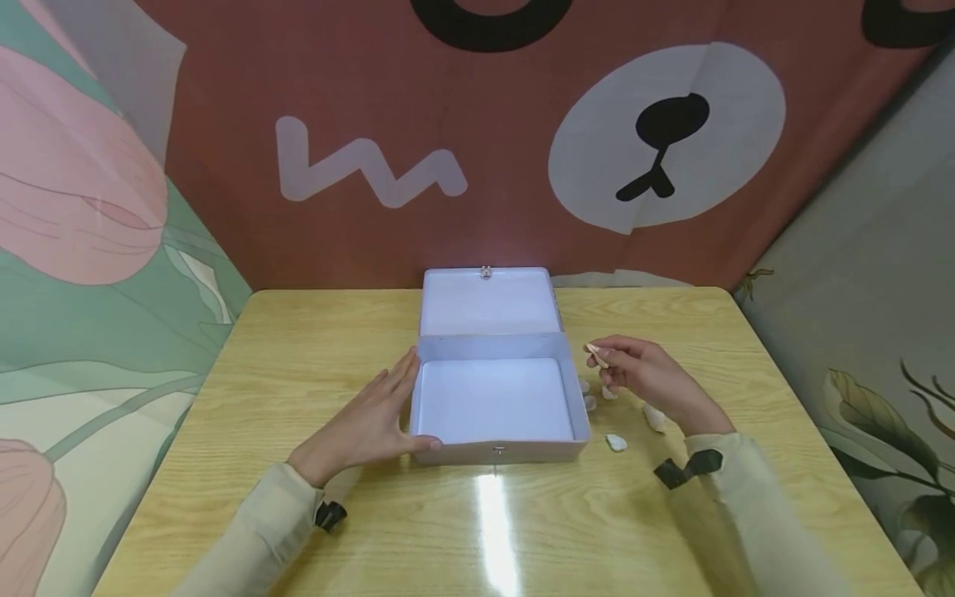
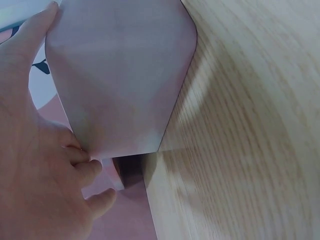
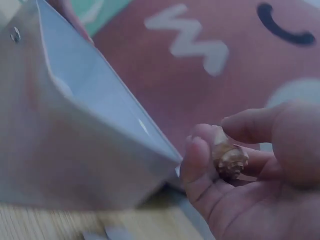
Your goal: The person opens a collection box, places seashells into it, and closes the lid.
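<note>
A pale hinged box (image 1: 500,453) stands on the table with its lid (image 1: 488,303) raised at the back; its white inside holds nothing. My left hand (image 1: 373,419) spans the box's left end, thumb over the front corner and the other fingers along the side toward the back. In the left wrist view, fingertips bend at the box's edge. Right of the box, my right hand (image 1: 649,377) pinches a small spiral seashell (image 3: 230,159) between thumb and fingers, above the table. The shell is brownish with a knobbly spire and a pale tip.
Several pale shells lie right of the box: one shell (image 1: 615,443) near its front corner, a larger shell (image 1: 654,417) under the right wrist, others close to the box's wall. The wooden table (image 1: 328,332) backs onto a red printed wall hanging (image 1: 358,240).
</note>
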Action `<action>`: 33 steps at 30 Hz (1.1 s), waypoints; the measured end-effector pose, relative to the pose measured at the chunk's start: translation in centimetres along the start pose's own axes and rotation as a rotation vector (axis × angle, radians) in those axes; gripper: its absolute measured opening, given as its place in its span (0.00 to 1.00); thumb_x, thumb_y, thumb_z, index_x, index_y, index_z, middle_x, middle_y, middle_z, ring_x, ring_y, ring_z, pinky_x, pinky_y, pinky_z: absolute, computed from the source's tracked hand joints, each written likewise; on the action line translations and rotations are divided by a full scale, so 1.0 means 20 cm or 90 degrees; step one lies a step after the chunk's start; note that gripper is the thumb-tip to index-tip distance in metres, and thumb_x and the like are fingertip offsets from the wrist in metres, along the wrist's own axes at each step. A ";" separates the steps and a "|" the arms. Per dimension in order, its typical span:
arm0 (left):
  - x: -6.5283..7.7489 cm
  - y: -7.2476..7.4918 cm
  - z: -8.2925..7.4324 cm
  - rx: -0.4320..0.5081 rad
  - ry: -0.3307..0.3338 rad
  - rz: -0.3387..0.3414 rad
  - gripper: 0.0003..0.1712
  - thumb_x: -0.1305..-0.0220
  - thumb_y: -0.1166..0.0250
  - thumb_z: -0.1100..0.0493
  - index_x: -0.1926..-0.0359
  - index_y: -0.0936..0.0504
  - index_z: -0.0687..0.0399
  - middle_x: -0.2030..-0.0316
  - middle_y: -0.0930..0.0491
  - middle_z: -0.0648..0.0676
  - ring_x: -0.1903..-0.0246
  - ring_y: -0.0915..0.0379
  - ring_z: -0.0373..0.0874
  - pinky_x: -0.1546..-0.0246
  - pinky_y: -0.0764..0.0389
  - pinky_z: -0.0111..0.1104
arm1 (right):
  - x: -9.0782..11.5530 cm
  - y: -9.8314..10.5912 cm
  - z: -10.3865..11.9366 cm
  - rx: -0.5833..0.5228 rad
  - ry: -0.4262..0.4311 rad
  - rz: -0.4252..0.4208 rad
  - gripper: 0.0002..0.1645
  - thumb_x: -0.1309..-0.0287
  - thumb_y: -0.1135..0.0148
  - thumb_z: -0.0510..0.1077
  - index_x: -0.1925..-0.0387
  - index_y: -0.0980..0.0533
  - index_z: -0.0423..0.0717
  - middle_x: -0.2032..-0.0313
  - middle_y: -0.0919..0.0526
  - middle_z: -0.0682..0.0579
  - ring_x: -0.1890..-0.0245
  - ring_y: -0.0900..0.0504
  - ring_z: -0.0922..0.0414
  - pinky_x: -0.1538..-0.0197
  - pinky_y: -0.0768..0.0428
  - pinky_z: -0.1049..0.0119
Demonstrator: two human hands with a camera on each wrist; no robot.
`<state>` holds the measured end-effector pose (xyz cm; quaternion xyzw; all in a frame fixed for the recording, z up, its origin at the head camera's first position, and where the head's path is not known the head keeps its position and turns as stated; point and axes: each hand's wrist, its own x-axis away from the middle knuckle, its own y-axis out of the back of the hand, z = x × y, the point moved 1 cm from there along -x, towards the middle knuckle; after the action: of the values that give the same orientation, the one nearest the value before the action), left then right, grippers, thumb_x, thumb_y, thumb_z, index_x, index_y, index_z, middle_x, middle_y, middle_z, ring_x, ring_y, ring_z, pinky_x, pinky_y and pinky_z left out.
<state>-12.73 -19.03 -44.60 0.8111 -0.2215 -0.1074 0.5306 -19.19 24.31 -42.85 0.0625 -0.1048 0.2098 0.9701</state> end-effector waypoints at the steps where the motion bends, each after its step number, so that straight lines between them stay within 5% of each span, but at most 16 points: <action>1: 0.00 0.00 0.00 0.000 0.000 0.000 0.78 0.44 0.32 0.18 0.14 0.57 0.63 0.13 0.69 0.57 0.14 0.58 0.58 0.13 0.50 0.56 | -0.01 -0.03 0.02 0.018 0.001 0.005 0.23 0.17 0.46 0.50 0.36 0.23 0.39 0.52 0.14 0.52 0.64 0.19 0.63 0.58 0.14 0.66; 5: 0.00 0.00 0.00 0.000 0.002 0.001 0.78 0.44 0.33 0.17 0.14 0.57 0.63 0.13 0.69 0.57 0.14 0.58 0.58 0.13 0.50 0.56 | -0.04 -0.12 0.06 0.067 -0.004 0.037 0.29 0.18 0.44 0.51 0.30 0.29 0.33 0.48 0.15 0.49 0.57 0.14 0.60 0.49 0.10 0.61; 12: 0.00 0.00 -0.01 0.002 0.005 0.005 0.78 0.44 0.32 0.17 0.14 0.58 0.63 0.13 0.69 0.57 0.14 0.58 0.58 0.13 0.50 0.55 | -0.06 -0.21 0.08 0.088 -0.005 0.109 0.28 0.18 0.44 0.49 0.27 0.29 0.38 0.38 0.18 0.31 0.49 0.09 0.51 0.42 0.09 0.57; 24: 0.00 0.00 0.00 0.001 0.007 0.007 0.78 0.44 0.33 0.17 0.14 0.58 0.63 0.13 0.70 0.57 0.14 0.59 0.58 0.13 0.51 0.56 | -0.06 -0.25 0.06 0.105 -0.006 0.160 0.31 0.18 0.45 0.49 0.26 0.32 0.31 0.37 0.20 0.26 0.42 0.11 0.41 0.38 0.12 0.64; 33: -0.01 0.00 -0.01 0.000 0.012 0.016 0.79 0.44 0.34 0.16 0.14 0.59 0.63 0.13 0.71 0.57 0.14 0.59 0.58 0.13 0.51 0.56 | -0.05 -0.25 0.07 0.107 -0.011 0.158 0.29 0.18 0.46 0.47 0.28 0.29 0.32 0.37 0.17 0.32 0.40 0.13 0.36 0.38 0.12 0.63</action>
<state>-12.77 -18.87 -44.47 0.8092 -0.2265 -0.0929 0.5341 -18.18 19.12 -42.08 0.1319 -0.1018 0.3355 0.9272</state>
